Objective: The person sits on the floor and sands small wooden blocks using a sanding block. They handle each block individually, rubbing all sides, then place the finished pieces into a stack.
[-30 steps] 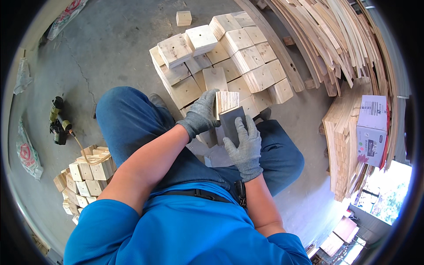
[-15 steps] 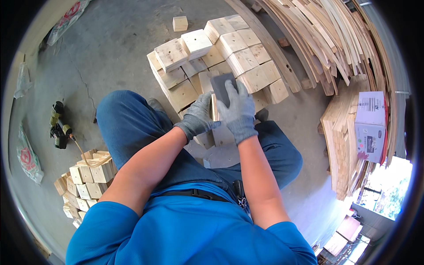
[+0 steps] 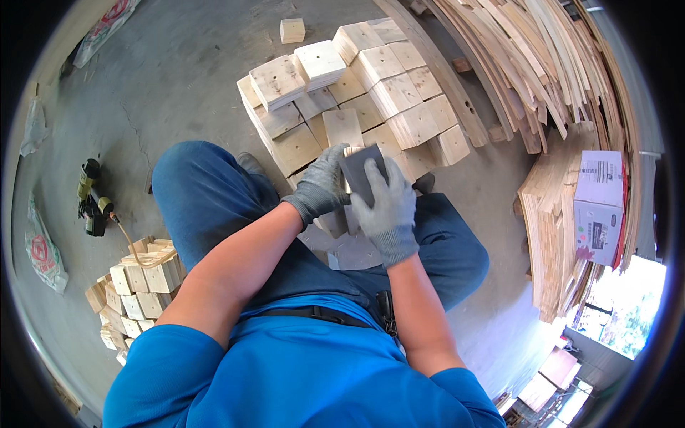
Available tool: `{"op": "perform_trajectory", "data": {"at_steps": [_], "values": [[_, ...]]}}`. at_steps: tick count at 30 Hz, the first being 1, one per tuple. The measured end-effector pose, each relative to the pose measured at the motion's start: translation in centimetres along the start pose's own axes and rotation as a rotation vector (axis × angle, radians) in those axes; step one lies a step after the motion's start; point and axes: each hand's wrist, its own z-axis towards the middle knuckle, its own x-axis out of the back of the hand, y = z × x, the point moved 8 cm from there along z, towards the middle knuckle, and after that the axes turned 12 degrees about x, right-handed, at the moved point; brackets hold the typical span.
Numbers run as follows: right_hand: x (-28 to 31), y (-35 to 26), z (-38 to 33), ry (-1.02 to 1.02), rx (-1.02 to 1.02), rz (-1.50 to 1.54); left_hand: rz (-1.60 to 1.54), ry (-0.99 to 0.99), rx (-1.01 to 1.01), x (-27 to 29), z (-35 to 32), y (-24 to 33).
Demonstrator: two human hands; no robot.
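Observation:
In grey work gloves, both my hands meet above the space between my bent knees. My right hand (image 3: 389, 210) is closed on a flat, dark grey rectangular block (image 3: 365, 173) that looks like a sanding block, its fingers lying over the top face. Beside it, my left hand (image 3: 320, 187) grips a pale wooden block (image 3: 350, 151), mostly hidden by the glove and the dark block. The dark block lies against the wooden one. Just beyond my hands is a stack of square wooden blocks (image 3: 296, 148), several with a small hole.
One wooden block (image 3: 292, 31) stands alone on the floor. At left lie a nail gun-like tool (image 3: 91, 200) with a hose and a pile of blocks (image 3: 150, 282). Long wooden strips (image 3: 499, 57) and a carton (image 3: 598, 207) on stacked timber line the right side.
My right hand has moved down and slightly right with the dark block, which has tilted. The left hand stays nearly in place, gripping the wooden block.

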Motion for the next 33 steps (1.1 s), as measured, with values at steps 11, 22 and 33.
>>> {"op": "perform_trajectory", "data": {"at_steps": [11,22,33], "values": [[-0.7,1.4,3.2,-0.026,-0.072,0.033,0.061,0.014,-0.005,-0.1,0.3,-0.2],[1.2,-0.4,-5.2,0.042,0.066,0.08,0.045,0.03,-0.005,0.0,-0.1,0.3],[-1.4,8.4,4.4,0.146,-0.151,0.156,0.023,-0.006,-0.022,-0.8,0.7,-0.1]]}}
